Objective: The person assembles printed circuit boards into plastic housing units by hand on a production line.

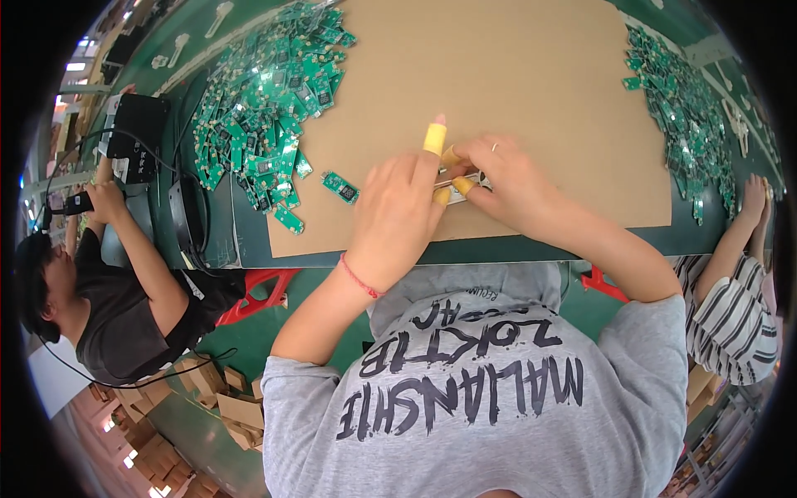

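Note:
My left hand (pixel 394 207) and my right hand (pixel 510 187) meet over a brown cardboard sheet (pixel 498 75). Yellow wraps cover several of my fingertips. Between the hands is a small, thin, pale piece (pixel 457 193), mostly hidden by fingers, so its kind cannot be made out. My right thumb and fingers pinch at it. The left thumb presses in from the other side, while the left index finger points away from me. Just left of my left hand lies a single green circuit board (pixel 339 187).
A large heap of green circuit boards (pixel 266 124) covers the left side; another heap (pixel 693 133) lies at right. Beyond the left heap are a black box (pixel 139 137) with cables and a co-worker's hand (pixel 106 202). Another person's forearm (pixel 730 249) rests at the right edge.

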